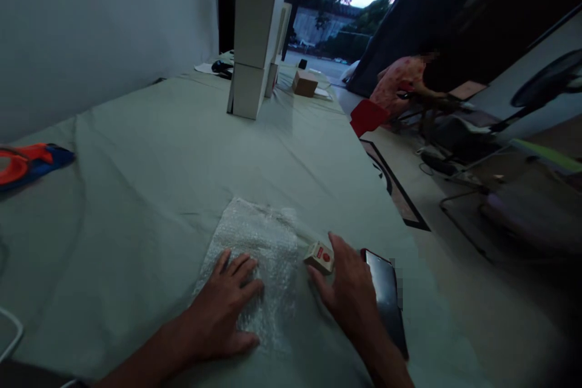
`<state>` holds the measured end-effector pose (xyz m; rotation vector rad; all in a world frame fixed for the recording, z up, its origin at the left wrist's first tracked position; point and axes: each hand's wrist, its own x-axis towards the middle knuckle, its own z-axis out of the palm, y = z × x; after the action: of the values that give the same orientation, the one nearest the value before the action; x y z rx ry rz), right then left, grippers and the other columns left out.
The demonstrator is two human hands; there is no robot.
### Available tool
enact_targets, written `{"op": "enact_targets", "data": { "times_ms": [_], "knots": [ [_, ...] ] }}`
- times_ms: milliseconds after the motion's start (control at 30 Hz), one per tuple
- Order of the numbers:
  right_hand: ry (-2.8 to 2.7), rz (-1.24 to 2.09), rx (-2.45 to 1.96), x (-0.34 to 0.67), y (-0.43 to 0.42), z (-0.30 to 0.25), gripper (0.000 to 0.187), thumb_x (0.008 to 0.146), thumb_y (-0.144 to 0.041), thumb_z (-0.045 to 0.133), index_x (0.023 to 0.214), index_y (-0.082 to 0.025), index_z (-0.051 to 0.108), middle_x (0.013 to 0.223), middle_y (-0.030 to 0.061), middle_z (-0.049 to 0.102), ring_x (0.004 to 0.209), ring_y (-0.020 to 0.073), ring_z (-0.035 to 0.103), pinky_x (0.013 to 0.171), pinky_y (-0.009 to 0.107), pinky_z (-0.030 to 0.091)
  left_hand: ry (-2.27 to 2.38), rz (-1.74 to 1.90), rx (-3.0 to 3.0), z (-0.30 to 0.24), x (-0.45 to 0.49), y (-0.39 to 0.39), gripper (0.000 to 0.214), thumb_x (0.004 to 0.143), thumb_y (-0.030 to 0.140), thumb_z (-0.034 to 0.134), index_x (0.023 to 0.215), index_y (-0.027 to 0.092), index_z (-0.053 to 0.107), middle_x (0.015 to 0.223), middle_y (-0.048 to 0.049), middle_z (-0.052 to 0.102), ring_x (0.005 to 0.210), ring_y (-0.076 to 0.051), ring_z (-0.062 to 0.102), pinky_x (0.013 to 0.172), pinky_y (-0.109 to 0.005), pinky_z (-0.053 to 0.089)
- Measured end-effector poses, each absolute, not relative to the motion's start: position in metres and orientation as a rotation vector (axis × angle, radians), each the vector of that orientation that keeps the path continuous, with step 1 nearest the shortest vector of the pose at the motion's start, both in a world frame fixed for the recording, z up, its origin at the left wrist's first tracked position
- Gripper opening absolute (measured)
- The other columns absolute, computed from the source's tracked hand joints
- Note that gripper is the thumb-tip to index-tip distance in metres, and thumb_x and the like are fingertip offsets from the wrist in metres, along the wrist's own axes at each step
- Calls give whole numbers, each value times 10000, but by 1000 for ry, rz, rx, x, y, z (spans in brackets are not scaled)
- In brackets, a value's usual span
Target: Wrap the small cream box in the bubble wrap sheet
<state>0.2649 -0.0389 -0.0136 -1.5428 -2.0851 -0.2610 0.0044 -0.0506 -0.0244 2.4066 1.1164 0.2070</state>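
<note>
A sheet of bubble wrap (268,233) lies flat on the pale green tablecloth in front of me. My left hand (227,303) rests on it, palm down with fingers spread. To the right of the wrap is a small cardboard box (320,257) with a red printed label. My right hand (348,282) has it between thumb and index finger, the thumb at its near side and the index finger at its right side. The other fingers of that hand are partly hidden. Beside my right wrist lies a dark smartphone (386,297) in a red-edged case.
Tall white boxes (254,42) stand farther back, with a small brown box (304,83) behind them. An orange and blue object (31,160) lies at left, near a white cable (16,330). Past the table's right edge, a person (402,82) sits near a fan (548,79).
</note>
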Motion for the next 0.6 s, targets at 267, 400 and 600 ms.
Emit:
{"op": "enact_targets", "data": {
  "times_ms": [267,400,600],
  "knots": [
    [-1936,55,-1556,267,-42,24,387,860,-408,594,1185,-197,566,1074,112,680,941,262,655,817,384,533,1089,232,2414,-25,2,-50,756,615,608,741,1256,268,529,1495,-128,389,1424,-390,240,1165,-613,40],
    [-2008,573,-1231,215,-51,36,391,844,-293,621,1219,-225,536,1158,83,653,1022,225,635,869,346,528,1076,271,2419,-27,1,-46,841,600,543,766,1346,295,468,1498,-96,390,1429,-397,213,1161,-629,38],
    [-2026,768,-1345,196,-40,-11,416,803,-222,623,1207,-178,536,1130,93,657,992,224,636,883,367,511,982,328,2425,-21,-19,-44,720,725,534,698,1368,299,476,1505,-64,401,1432,-331,258,1188,-549,116]
  ]
}}
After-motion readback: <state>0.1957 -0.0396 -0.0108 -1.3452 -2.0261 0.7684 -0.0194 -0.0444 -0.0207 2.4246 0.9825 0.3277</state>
